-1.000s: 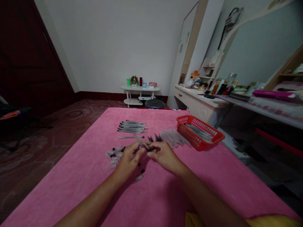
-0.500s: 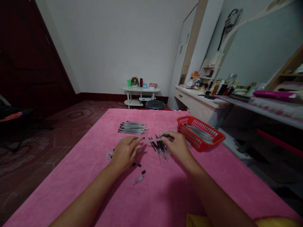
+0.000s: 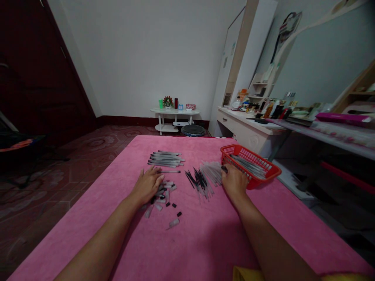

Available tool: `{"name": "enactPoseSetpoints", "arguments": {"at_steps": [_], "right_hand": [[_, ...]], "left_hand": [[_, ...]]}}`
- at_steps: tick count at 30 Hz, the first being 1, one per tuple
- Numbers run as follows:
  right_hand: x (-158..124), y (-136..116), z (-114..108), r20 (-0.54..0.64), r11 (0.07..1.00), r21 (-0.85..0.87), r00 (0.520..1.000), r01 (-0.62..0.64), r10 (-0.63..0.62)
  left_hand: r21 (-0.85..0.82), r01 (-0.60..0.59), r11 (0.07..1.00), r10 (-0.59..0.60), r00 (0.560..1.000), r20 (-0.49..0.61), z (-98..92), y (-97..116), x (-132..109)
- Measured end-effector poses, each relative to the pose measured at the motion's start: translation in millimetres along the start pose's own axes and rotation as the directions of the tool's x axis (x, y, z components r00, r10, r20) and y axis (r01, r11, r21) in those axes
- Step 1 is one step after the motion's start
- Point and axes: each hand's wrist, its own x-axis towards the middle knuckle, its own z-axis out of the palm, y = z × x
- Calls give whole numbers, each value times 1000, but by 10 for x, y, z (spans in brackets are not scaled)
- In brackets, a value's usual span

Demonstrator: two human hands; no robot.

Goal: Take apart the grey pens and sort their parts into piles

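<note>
My left hand (image 3: 147,185) rests on the pink cloth with its fingers spread, over the near end of a single pen (image 3: 172,171) and beside a heap of clear and black pen caps (image 3: 160,197). A row of assembled pens (image 3: 165,159) lies just beyond. My right hand (image 3: 235,182) is closed at the right end of a fan of clear pen barrels (image 3: 211,172), against the basket. Something small and dark (image 3: 224,169) shows at its fingertips; its kind is unclear. Black-tipped ink refills (image 3: 199,180) lie between the hands.
A red plastic basket (image 3: 265,177) holding more pens stands at the right of the pink-covered table (image 3: 187,253). Loose black plugs (image 3: 179,214) and a clear cap (image 3: 174,223) lie nearer me. A dressing table (image 3: 249,125) stands beyond on the right.
My right hand has moved right, from above the refills to the barrels beside the basket. The clear tube between my hands is no longer there. My left hand has drawn back left, uncovering the caps.
</note>
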Motion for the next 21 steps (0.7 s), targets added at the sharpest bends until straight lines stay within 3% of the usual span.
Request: {"name": "enactPoseSetpoints", "arguments": {"at_steps": [10, 21], "right_hand": [[-4, 20, 52, 37, 993, -65, 995, 100, -98], [-48, -81, 19, 19, 981, 23, 981, 194, -194]], "left_hand": [[23, -53, 998, 55, 997, -60, -69, 42, 17], [17, -42, 999, 43, 994, -102, -25, 12, 18]]}}
